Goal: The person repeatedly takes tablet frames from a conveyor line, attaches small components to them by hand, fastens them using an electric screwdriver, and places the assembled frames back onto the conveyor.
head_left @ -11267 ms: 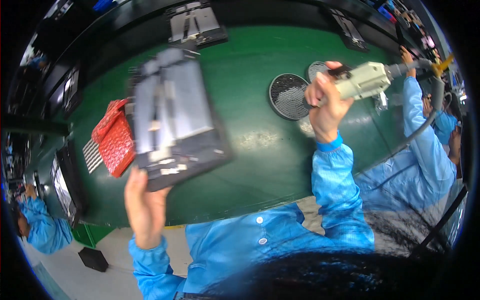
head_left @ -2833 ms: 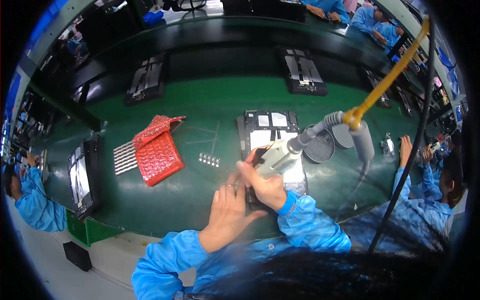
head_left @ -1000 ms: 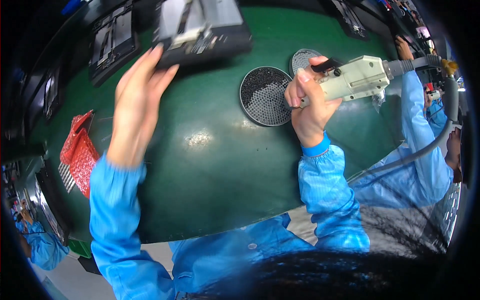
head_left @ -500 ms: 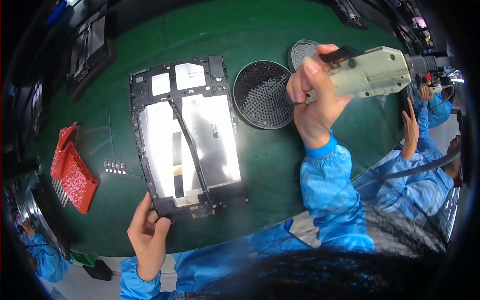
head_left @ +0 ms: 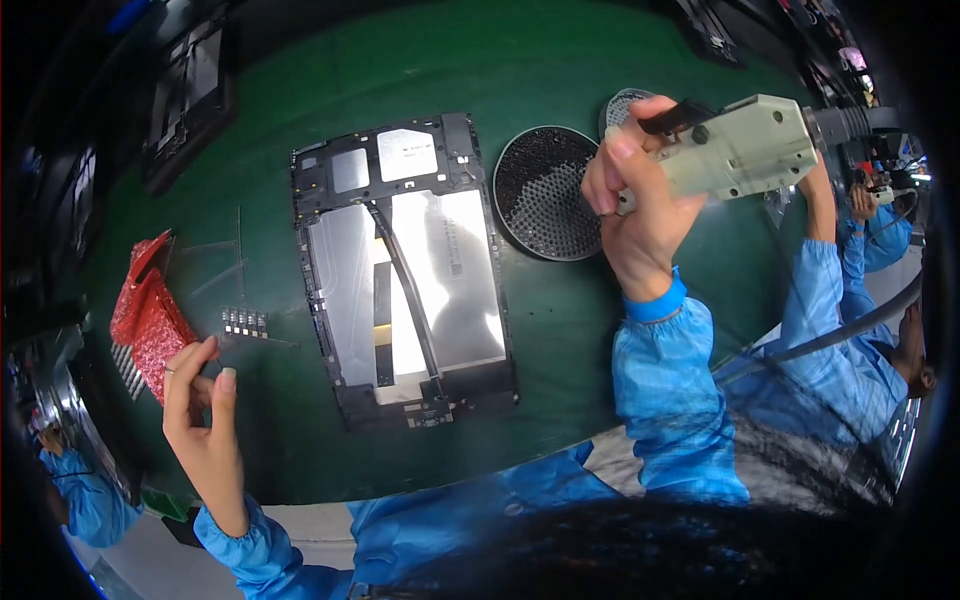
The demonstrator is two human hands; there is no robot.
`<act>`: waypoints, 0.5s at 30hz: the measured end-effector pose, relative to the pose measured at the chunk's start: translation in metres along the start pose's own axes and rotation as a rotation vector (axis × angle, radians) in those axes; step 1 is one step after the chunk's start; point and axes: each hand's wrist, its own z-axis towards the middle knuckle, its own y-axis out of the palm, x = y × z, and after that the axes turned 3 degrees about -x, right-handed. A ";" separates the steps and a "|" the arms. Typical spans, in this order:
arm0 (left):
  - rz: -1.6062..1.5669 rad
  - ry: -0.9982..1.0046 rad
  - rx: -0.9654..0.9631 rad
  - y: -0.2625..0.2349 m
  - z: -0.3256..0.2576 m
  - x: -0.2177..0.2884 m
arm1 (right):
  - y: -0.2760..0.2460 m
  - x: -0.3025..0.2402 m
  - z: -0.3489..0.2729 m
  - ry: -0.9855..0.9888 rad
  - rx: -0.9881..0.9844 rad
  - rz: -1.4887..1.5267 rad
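My right hand (head_left: 648, 205) is closed around a pale green electric screwdriver (head_left: 745, 150) with a black lever, held above the bench. Its tip is hidden by my fingers. Below and left of it is a round dark tray (head_left: 553, 215) of small black parts, which look like screws. In the middle lies an opened tablet-like device (head_left: 445, 300) with silver panels and a black strip cable (head_left: 408, 290). My left hand (head_left: 205, 420) is off the device, over the lower end of a red bubble-wrap bag (head_left: 150, 310). Its thumb and forefinger are apart, with a small dark patch between them.
A row of small dark chips (head_left: 243, 322) and a thin rod (head_left: 280, 343) lie between bag and device. A second round tray (head_left: 620, 108) stands behind my right hand. Black frames (head_left: 190, 110) sit far left. A co-worker's arm (head_left: 818, 210) and a thick cable (head_left: 850, 325) are at the right.
My left hand has let go of the device's lower left corner and moved left to the red bag. My right hand still holds the screwdriver. The whole view has shifted slightly.
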 end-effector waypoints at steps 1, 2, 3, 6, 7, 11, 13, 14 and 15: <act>-0.007 -0.014 0.024 -0.004 -0.001 -0.002 | 0.001 0.000 -0.001 0.001 0.000 0.000; 0.005 -0.021 0.037 -0.007 -0.001 -0.002 | 0.002 0.000 -0.003 0.003 -0.009 0.016; 0.023 -0.031 0.045 -0.013 -0.005 -0.004 | 0.006 0.002 -0.005 0.017 -0.004 0.034; -0.019 -0.051 0.083 -0.014 0.002 0.001 | 0.005 -0.001 -0.008 -0.005 -0.009 0.018; -0.031 -0.023 0.046 -0.015 0.007 -0.002 | 0.002 -0.003 -0.010 -0.006 -0.011 0.018; 0.040 0.065 0.016 -0.025 0.009 -0.003 | -0.006 0.007 -0.007 0.008 -0.052 0.109; 0.023 0.095 -0.001 -0.031 0.004 -0.006 | 0.000 0.007 -0.005 0.020 -0.011 0.048; 0.019 0.126 -0.006 -0.033 0.000 -0.010 | 0.002 0.009 -0.004 0.029 0.003 -0.002; 0.001 0.155 -0.008 -0.035 0.000 -0.011 | -0.008 0.018 -0.005 0.009 -0.008 0.002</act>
